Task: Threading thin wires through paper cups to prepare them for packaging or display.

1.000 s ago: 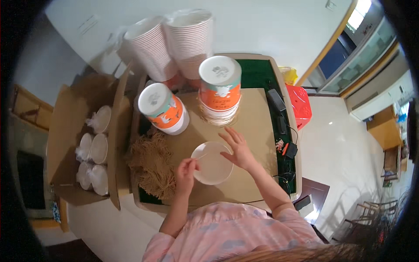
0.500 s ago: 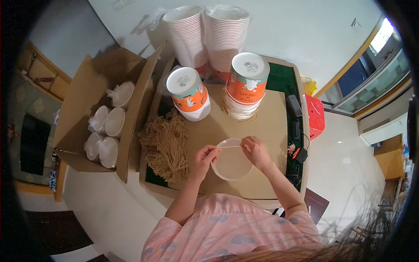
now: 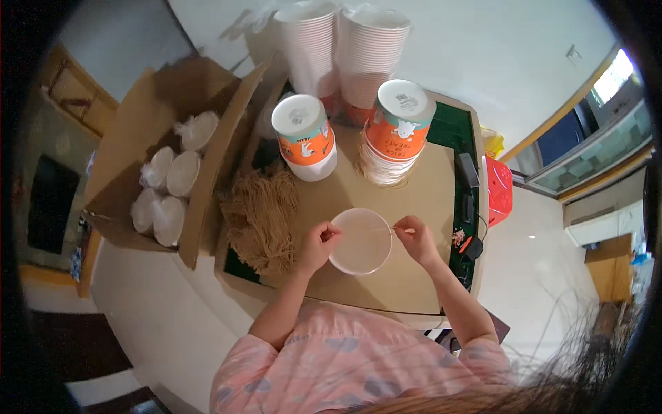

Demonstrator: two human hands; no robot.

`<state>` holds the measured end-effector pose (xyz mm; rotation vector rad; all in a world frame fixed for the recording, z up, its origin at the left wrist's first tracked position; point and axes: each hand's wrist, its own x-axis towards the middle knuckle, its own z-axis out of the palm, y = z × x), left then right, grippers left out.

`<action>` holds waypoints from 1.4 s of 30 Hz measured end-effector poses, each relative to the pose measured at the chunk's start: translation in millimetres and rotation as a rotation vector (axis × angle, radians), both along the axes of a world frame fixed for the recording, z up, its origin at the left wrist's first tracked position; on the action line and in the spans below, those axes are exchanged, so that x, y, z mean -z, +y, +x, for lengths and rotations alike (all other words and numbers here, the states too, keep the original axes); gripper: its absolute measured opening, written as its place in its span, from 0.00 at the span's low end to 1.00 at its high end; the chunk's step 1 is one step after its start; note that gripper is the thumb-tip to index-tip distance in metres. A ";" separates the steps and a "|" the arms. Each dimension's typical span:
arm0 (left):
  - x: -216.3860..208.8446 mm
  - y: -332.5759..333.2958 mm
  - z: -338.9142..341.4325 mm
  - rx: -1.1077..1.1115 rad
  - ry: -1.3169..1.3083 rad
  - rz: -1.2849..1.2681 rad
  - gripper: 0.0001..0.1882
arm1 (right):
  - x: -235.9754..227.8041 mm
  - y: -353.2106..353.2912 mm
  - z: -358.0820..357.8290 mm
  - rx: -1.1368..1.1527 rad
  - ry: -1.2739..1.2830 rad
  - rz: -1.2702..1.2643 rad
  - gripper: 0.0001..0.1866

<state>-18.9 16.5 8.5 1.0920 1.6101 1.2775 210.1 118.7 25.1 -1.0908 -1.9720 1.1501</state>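
Observation:
An open white paper bucket (image 3: 360,254) stands on the cardboard sheet in front of me, its mouth facing up. My right hand (image 3: 416,243) is closed at its right rim, with fingertips pinching a thin pale cord (image 3: 381,229) that runs over the bucket's mouth. At the left rim my left hand (image 3: 318,248) has its fingers pressed together; whether it grips the cord's other end is too small to tell. Left of that hand lies a heap of tan twine cords (image 3: 258,224).
Upside-down orange and teal buckets (image 3: 303,141) and a second such stack (image 3: 396,131) with cords hanging round it stand beyond. Two tall bagged bucket stacks (image 3: 308,48) rise behind. An open carton (image 3: 227,131) holds several bagged white buckets. Black adapters (image 3: 467,169) line the right edge.
My hands have moved apart, the right one outward past the rim with the cord. The left hand's fingers have curled in more. The whole view has shifted slightly.

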 end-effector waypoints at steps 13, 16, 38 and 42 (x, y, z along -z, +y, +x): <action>-19.9 5.4 25.3 -0.018 0.131 0.081 0.04 | 18.6 -15.6 -18.9 0.521 1.169 -0.979 0.07; -2.8 3.5 27.3 -0.025 0.082 0.084 0.04 | 69.1 -15.5 4.3 0.645 1.150 -0.939 0.06; -17.9 -9.5 13.6 -0.027 0.078 0.138 0.04 | 197.1 41.8 117.2 1.480 1.099 -0.739 0.10; -28.4 -7.3 14.2 -0.039 0.082 0.137 0.04 | 167.1 34.2 99.6 1.321 1.039 -0.666 0.13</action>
